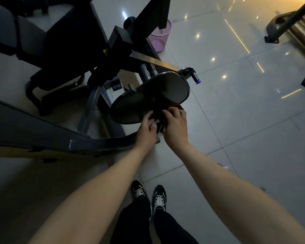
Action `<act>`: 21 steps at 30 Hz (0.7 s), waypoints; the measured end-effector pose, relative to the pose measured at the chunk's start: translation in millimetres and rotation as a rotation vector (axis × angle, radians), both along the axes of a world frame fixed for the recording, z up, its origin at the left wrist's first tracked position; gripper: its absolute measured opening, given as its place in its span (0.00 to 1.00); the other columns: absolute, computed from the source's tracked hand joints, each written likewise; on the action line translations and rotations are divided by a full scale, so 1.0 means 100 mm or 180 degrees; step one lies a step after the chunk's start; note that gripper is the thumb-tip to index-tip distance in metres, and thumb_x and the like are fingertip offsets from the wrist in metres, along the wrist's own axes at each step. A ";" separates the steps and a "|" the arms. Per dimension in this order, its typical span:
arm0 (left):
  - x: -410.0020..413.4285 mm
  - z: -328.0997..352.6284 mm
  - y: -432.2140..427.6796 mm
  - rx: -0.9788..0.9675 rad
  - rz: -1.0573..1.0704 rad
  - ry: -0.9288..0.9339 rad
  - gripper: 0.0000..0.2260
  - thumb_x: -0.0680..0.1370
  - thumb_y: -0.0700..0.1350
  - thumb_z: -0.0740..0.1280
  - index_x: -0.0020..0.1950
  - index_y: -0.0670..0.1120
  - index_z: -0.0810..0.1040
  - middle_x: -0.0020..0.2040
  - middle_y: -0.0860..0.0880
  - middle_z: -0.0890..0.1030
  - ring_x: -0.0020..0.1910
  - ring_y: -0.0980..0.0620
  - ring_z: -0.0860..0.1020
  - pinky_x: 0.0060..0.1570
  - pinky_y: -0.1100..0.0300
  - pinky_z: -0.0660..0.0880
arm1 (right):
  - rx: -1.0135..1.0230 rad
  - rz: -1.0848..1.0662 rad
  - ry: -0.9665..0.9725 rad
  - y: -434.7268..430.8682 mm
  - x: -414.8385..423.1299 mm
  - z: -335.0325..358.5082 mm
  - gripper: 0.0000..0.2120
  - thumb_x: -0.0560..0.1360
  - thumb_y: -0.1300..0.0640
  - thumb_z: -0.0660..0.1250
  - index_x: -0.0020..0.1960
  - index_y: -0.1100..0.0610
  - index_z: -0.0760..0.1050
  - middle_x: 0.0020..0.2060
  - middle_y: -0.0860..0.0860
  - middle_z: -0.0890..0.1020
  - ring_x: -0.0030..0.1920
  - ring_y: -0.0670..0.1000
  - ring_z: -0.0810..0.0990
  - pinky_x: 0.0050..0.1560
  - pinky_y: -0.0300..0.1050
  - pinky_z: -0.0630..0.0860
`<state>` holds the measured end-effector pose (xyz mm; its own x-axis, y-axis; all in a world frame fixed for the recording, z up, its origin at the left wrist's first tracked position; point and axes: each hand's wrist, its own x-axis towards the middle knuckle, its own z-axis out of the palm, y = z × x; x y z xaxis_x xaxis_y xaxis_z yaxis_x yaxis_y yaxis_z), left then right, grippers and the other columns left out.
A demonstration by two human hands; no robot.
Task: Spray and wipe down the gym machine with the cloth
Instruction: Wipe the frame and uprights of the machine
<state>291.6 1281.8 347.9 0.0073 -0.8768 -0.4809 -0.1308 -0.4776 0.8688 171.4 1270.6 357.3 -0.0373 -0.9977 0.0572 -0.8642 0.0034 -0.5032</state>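
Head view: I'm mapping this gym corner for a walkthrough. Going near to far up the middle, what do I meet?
The person's shoes → left hand and right hand gripping the cloth → machine's oval plate → pink basket.

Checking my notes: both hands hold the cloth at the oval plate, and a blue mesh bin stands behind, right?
No, head view: the mesh bin is pink, not blue. The left hand and right hand do hold the cloth.
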 end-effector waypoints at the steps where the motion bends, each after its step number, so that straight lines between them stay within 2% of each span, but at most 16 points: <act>1: 0.02 -0.02 0.02 -0.0016 0.0045 0.0059 0.23 0.86 0.40 0.57 0.79 0.56 0.61 0.72 0.49 0.74 0.70 0.53 0.73 0.47 0.75 0.71 | -0.0001 0.0016 0.0050 0.00 0.05 0.00 0.18 0.75 0.63 0.68 0.64 0.58 0.78 0.61 0.56 0.77 0.62 0.61 0.70 0.64 0.53 0.71; 6: 0.01 -0.03 0.10 -0.0005 0.0261 0.0245 0.24 0.85 0.36 0.55 0.79 0.53 0.62 0.68 0.51 0.76 0.61 0.58 0.77 0.53 0.69 0.74 | -0.0001 0.0427 0.0192 0.03 0.17 0.03 0.16 0.76 0.61 0.67 0.63 0.56 0.80 0.59 0.54 0.78 0.60 0.59 0.71 0.61 0.51 0.73; 9: 0.07 -0.01 0.12 0.0198 0.0523 0.0533 0.24 0.84 0.34 0.54 0.79 0.50 0.64 0.72 0.46 0.73 0.68 0.50 0.75 0.54 0.66 0.77 | 0.0083 0.0695 0.0293 0.08 0.29 0.06 0.13 0.76 0.59 0.67 0.60 0.55 0.82 0.57 0.52 0.80 0.58 0.60 0.71 0.60 0.53 0.74; 11: 0.14 0.03 0.13 0.0234 0.0633 0.0556 0.22 0.84 0.35 0.55 0.77 0.48 0.66 0.71 0.45 0.74 0.69 0.49 0.74 0.63 0.58 0.76 | 0.0408 0.0554 0.0035 0.03 0.38 0.08 0.15 0.76 0.60 0.67 0.61 0.54 0.82 0.58 0.52 0.81 0.58 0.59 0.72 0.60 0.48 0.72; 13: 0.23 0.04 0.13 0.0175 0.0751 0.0481 0.19 0.84 0.38 0.56 0.74 0.49 0.69 0.66 0.49 0.77 0.65 0.52 0.76 0.66 0.55 0.75 | 0.0889 0.0373 -0.0510 -0.04 0.44 0.08 0.15 0.76 0.59 0.66 0.62 0.52 0.82 0.55 0.53 0.83 0.56 0.57 0.78 0.58 0.48 0.75; 15: 0.35 0.04 0.17 0.0201 0.0866 0.0450 0.15 0.85 0.41 0.56 0.69 0.52 0.73 0.61 0.51 0.78 0.62 0.53 0.77 0.63 0.56 0.76 | 0.1610 -0.0057 -0.1709 -0.02 0.51 0.09 0.14 0.79 0.57 0.65 0.62 0.51 0.81 0.52 0.52 0.85 0.52 0.53 0.83 0.54 0.51 0.81; 17: 0.49 0.00 0.24 0.0233 0.0886 0.0359 0.12 0.84 0.44 0.59 0.65 0.54 0.76 0.62 0.49 0.80 0.64 0.49 0.77 0.65 0.53 0.74 | 0.2078 -0.0530 -0.2763 0.13 0.63 0.07 0.12 0.81 0.59 0.64 0.62 0.54 0.81 0.50 0.52 0.84 0.49 0.51 0.84 0.47 0.45 0.82; 19: 0.65 -0.08 0.33 0.0264 0.0847 0.0231 0.13 0.83 0.45 0.62 0.67 0.52 0.76 0.64 0.48 0.79 0.65 0.49 0.76 0.66 0.52 0.74 | 0.2234 -0.0715 -0.3342 0.30 0.80 0.02 0.11 0.82 0.60 0.63 0.62 0.56 0.80 0.49 0.52 0.84 0.48 0.48 0.84 0.42 0.38 0.80; 21: 0.85 -0.13 0.42 0.0303 0.0946 0.0068 0.15 0.84 0.43 0.62 0.70 0.49 0.73 0.64 0.47 0.77 0.63 0.49 0.76 0.63 0.54 0.75 | 0.2381 -0.0744 -0.3634 0.39 1.02 -0.08 0.12 0.82 0.61 0.62 0.64 0.56 0.78 0.52 0.53 0.84 0.52 0.51 0.83 0.42 0.38 0.80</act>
<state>376.4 1323.9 334.6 0.2456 -0.7887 -0.5635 0.0445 -0.5715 0.8194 273.3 1310.0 349.1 0.1301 -0.7414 -0.6583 0.0790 0.6696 -0.7385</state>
